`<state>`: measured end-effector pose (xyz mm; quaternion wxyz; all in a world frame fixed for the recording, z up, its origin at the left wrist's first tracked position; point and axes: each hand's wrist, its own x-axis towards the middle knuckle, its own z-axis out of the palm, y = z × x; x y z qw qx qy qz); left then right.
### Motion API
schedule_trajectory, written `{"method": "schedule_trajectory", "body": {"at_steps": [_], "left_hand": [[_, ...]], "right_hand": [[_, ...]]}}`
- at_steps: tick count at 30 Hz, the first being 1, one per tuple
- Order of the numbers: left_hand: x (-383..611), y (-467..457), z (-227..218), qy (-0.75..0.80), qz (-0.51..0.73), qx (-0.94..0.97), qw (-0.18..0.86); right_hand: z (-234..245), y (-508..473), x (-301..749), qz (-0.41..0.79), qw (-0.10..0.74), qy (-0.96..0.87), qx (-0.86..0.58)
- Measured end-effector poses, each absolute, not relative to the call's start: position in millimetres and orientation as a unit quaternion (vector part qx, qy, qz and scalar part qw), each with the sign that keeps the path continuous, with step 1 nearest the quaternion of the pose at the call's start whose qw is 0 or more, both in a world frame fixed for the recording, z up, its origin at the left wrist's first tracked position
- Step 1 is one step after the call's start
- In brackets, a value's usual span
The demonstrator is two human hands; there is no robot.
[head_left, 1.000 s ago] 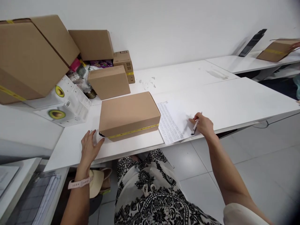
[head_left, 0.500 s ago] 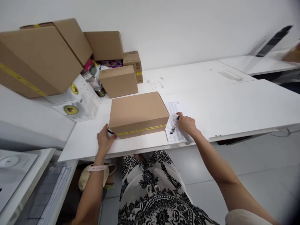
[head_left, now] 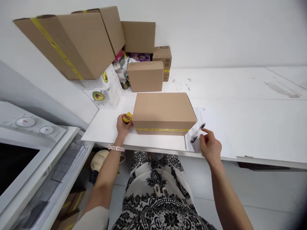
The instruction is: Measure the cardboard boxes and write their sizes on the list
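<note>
My left hand (head_left: 123,127) is closed around a yellow tape measure (head_left: 127,118), beside the left end of a closed cardboard box (head_left: 165,108) with yellow tape along its front. A printed sheet of paper (head_left: 190,145) lies at the box's right end, partly covered by it. On the sheet is a clear pen with black ends (head_left: 198,133). My right hand (head_left: 211,145) is just right of the pen, the index fingertip at its upper end. The thumb is a little apart from the index finger, and the other fingers are curled.
Large cardboard boxes (head_left: 83,44) sit on white boxes with avocado pictures (head_left: 105,95) at the left. Smaller cartons (head_left: 146,76) stand against the wall. A white appliance with knobs (head_left: 31,127) is at lower left. The white table (head_left: 240,121) stretches far right.
My view has swung left. The tape measure in my left hand now shows plainly, where only a dark part showed before. The pen has turned slightly on the sheet, and my right hand sits lower beside it.
</note>
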<state>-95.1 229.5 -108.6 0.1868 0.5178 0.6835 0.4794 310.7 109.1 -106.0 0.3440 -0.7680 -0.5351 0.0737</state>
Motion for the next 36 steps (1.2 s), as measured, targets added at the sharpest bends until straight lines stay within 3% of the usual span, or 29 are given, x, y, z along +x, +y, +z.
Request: {"method": "schedule_trajectory", "body": {"at_steps": [7,10,13,17,23,31,33,36], "left_hand": [[-93.6,164.9,-79.8,0.575,0.650,0.413,0.278],[-82.5,110.4,-60.8,0.451,0.683,0.418,0.394],[-60.2,71.3,-48.5,0.366,0.632,0.461,0.505],[-31.0,50.2,-50.3,0.339,0.544,0.467,0.609],[-15.1,39.9,-64.3,0.361,0.430,0.434,0.705],[-7.0,49.9,-50.5,0.479,0.327,0.553,0.598],[-20.1,56.3,-40.5,0.531,0.322,0.581,0.527],[-57.1,70.7,-18.6,0.611,0.333,0.605,0.387]], "right_hand": [[-89.6,66.0,272.3,0.046,0.513,-0.454,-0.727],[-78.8,45.0,241.2,0.065,0.562,-0.496,-0.659],[-62.8,38.4,205.7,0.231,0.555,-0.590,-0.539],[-43.0,51.5,174.8,0.461,0.530,-0.580,-0.413],[-41.8,52.6,176.2,0.502,0.495,-0.572,-0.419],[-49.5,44.4,199.4,0.455,0.504,-0.590,-0.437],[-42.1,48.9,221.9,0.446,0.540,-0.572,-0.428],[-20.6,58.6,267.6,0.341,0.647,-0.488,-0.477]]}}
